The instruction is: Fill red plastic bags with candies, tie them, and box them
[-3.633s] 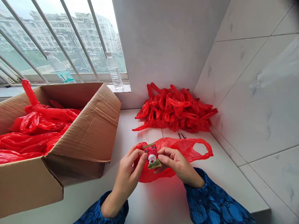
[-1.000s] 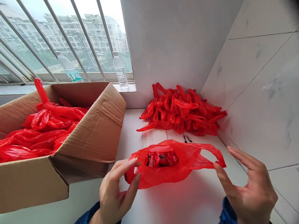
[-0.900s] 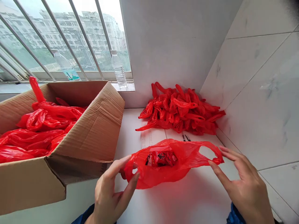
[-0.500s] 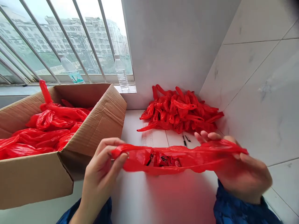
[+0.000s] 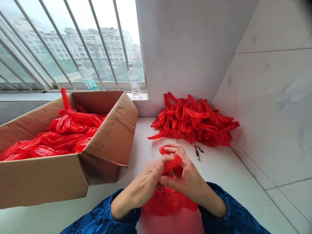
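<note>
No wording can be read with certainty. At 6 o'clock from the view's centre, dark characters point(image 5: 160, 191) are seen at the red bag point(image 5: 168, 208); they are partly covered and blurred, and whether they are printed on the film or on something beneath it cannot be told. Just below centre, also toward 6, small rows of print are noted on a paper sheet point(image 5: 157, 150), too fine to be made out. At 10, pale marks are carried by the turquoise label point(image 5: 91, 84) of a bottle point(image 5: 85, 72); illegible.
</note>
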Available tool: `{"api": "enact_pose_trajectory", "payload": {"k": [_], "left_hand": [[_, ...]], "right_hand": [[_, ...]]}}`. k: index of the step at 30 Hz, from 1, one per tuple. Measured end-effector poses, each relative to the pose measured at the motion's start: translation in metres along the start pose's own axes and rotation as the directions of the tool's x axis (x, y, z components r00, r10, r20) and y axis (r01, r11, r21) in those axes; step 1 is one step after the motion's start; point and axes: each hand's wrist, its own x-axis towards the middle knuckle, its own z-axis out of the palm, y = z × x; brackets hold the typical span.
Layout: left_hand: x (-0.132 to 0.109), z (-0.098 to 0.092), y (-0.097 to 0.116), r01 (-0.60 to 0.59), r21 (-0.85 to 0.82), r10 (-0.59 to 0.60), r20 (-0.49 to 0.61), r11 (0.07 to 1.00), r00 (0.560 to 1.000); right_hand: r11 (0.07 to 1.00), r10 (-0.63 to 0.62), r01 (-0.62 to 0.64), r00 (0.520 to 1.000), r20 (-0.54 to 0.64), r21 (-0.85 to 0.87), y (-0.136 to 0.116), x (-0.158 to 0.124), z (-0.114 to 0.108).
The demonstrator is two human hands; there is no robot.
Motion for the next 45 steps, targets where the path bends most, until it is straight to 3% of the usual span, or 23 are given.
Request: {"api": "enact_pose_trajectory", "payload": {"k": [2,4,6,10,13,16,19,21,25,28,30,32,36,39,41,45], "left_hand": [[-0.005,0.0,0.003,0.024,0.066,-0.033,0.148,0.998,0.988],[-0.009,-0.002,0.006,0.023,0.076,-0.039,0.22,0.997,0.975],[-0.012,-0.005,0.005,-0.013,0.126,-0.013,0.202,0.992,0.979],[-0.014,-0.008,-0.009,-0.1,0.262,0.082,0.08,0.96,0.993],[-0.013,-0.009,-0.026,-0.032,0.006,0.032,0.024,0.999,0.999],[-0.01,-0.012,-0.036,0.048,-0.288,-0.051,-0.005,0.956,0.999],[-0.008,-0.015,-0.036,0.107,-0.369,-0.118,-0.006,0.923,0.993],[-0.007,-0.016,-0.034,0.118,-0.303,-0.132,-0.026,0.946,0.991],[-0.005,-0.017,-0.032,0.065,-0.005,-0.065,-0.052,0.998,0.997],[-0.003,-0.018,-0.029,0.028,0.286,-0.011,-0.062,0.958,0.998],[-0.002,-0.017,-0.025,-0.004,0.391,0.038,-0.08,0.921,0.996],[-0.003,-0.016,-0.021,-0.019,0.351,0.054,-0.091,0.936,0.994],[-0.006,-0.012,-0.019,0.058,0.032,-0.054,-0.103,0.998,0.993],[-0.006,-0.017,-0.03,0.104,-0.124,-0.133,-0.254,0.987,0.958],[-0.002,-0.025,-0.045,0.101,-0.169,-0.163,-0.406,0.98,0.899],[0.006,-0.043,-0.075,0.056,-0.177,-0.154,-0.608,0.983,0.779]], "right_hand": [[0.999,0.01,-0.007,0.997,0.071,-0.042,0.006,-0.002,0.006],[0.998,0.047,-0.054,0.985,0.164,0.038,0.009,-0.003,0.008],[0.982,0.069,-0.102,0.977,0.203,0.158,0.012,-0.004,0.007],[0.936,0.159,-0.178,0.984,0.086,0.303,0.021,-0.005,0.003],[0.867,0.275,-0.246,0.961,-0.004,0.433,0.028,-0.006,0.001],[0.839,0.281,-0.251,0.96,0.01,0.483,0.029,-0.008,-0.002],[0.922,0.197,-0.222,0.974,0.108,0.318,0.025,-0.009,-0.004],[0.985,0.088,-0.106,0.988,0.128,0.139,0.024,-0.009,-0.006],[0.961,-0.168,0.172,0.985,0.033,-0.216,0.025,-0.009,-0.006],[0.919,-0.253,0.234,0.967,-0.019,-0.318,0.027,-0.011,-0.005],[0.906,-0.283,0.257,0.959,-0.029,-0.336,0.028,-0.013,-0.005],[0.889,-0.321,0.292,0.947,-0.027,-0.352,0.029,-0.016,-0.007],[0.839,-0.382,0.35,0.924,0.007,-0.417,0.029,-0.021,-0.01],[0.825,-0.408,0.385,0.912,0.036,-0.414,0.026,-0.031,-0.014],[0.871,-0.37,0.371,0.927,0.066,-0.323,0.026,-0.043,-0.023],[0.983,-0.136,0.157,0.97,0.201,-0.092,0.034,-0.075,-0.053]]}}
